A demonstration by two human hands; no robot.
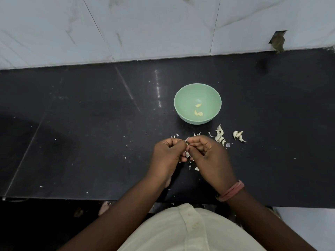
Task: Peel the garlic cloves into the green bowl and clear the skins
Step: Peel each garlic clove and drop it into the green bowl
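Both hands work just above the counter (90, 124), in front of the bowl (181, 113). The left hand (167, 153) and right hand (208, 153) meet at the fingertips, fingers curled, pinching a small pale piece between them. It is judged to be a clove being peeled; most of it is hidden by the fingers, so skin and clove cannot be told apart there.

Progress:
- Three peeled cloves (198, 110) lie in the bottom of the bowl.
- Unpeeled cloves (220, 135) lie on the counter right of the hands, near the bowl, with a second small group (239, 135) just beyond. Their exact count cannot be read.
- Skins (192, 163) lie scattered on the counter under and around the hands; smaller flecks reach farther left. None have been cleared.

Judgement: the task is in its early part. Most cloves remain, and the skin clearing has not begun.

Edges and room:
- The near counter edge runs just under the forearms; some flecks lie close to it and could drop off during sweeping.
- The wall (163, 24) bounds the counter behind the bowl.
- Left of the hands the counter holds only flecks, giving room to gather skins.
- The path from hands to bowl is short and unobstructed.
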